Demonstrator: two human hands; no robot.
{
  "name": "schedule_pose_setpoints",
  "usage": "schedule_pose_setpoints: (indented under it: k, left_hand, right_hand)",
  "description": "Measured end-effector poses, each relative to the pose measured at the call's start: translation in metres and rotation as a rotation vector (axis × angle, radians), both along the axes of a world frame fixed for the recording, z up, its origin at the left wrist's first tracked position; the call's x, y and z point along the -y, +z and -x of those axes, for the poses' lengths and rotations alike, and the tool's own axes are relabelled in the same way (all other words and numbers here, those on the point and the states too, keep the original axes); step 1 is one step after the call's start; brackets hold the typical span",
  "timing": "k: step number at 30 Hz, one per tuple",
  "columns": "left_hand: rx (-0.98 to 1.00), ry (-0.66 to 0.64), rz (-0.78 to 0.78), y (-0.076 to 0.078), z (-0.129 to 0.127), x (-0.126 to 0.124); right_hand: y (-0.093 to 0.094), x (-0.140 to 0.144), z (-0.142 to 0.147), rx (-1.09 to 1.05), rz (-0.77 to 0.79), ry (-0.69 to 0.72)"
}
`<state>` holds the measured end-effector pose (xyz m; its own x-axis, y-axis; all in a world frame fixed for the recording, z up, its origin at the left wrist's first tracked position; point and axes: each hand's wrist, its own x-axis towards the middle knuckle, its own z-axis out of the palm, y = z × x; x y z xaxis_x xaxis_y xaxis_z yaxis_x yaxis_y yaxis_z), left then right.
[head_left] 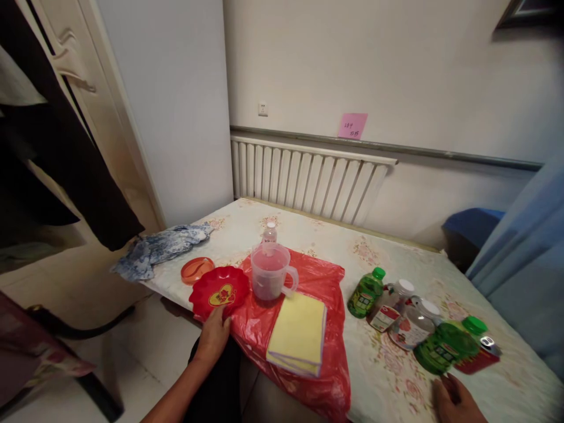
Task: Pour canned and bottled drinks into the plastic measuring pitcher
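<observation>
My left hand point(214, 336) is closed at the near rim of a red scalloped plate point(225, 279) with a yellow heart print. Beside that plate stands a clear plastic measuring jug point(268, 273) with dark contents, on a spread red plastic bag point(330, 341). A folded yellow cloth point(297, 332) lies on the bag as well. At the lower right, my right hand point(456, 400) is partly cut off by the frame; its fingers are bent and apart, just below a green-capped drink bottle point(445, 349). I see nothing between them.
Right of the bag are another green bottle point(365, 294), a white-capped bottle point(390, 308), a clear jar point(412, 326) and a red can point(478, 357). A small bottle point(269, 232) stands behind the jug. Further left are an orange dish point(197, 270) and blue patterned cloth point(165, 249).
</observation>
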<state>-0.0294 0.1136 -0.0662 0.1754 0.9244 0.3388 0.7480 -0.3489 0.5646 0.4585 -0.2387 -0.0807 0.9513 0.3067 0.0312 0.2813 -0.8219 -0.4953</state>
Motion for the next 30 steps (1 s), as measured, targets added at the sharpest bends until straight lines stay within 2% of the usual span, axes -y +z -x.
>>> schedule_pose_setpoints:
  k: [7, 18, 26, 30]
  left_hand:
    - [-0.031, -0.041, -0.025, 0.007, 0.011, -0.001]
    - [-0.033, -0.012, -0.129, 0.015, 0.012, 0.003]
    - [-0.05, -0.064, -0.135, 0.01, -0.001, -0.006]
    - [-0.086, -0.082, -0.133, 0.007, -0.002, -0.002]
  right_hand:
    - [0.002, 0.0, 0.001, 0.011, 0.028, 0.008]
    - [0.0, 0.001, 0.0, 0.028, 0.005, 0.021]
    - [-0.005, 0.001, -0.002, 0.044, -0.006, 0.008]
    - [0.0, 0.0, -0.002, 0.015, -0.039, -0.01]
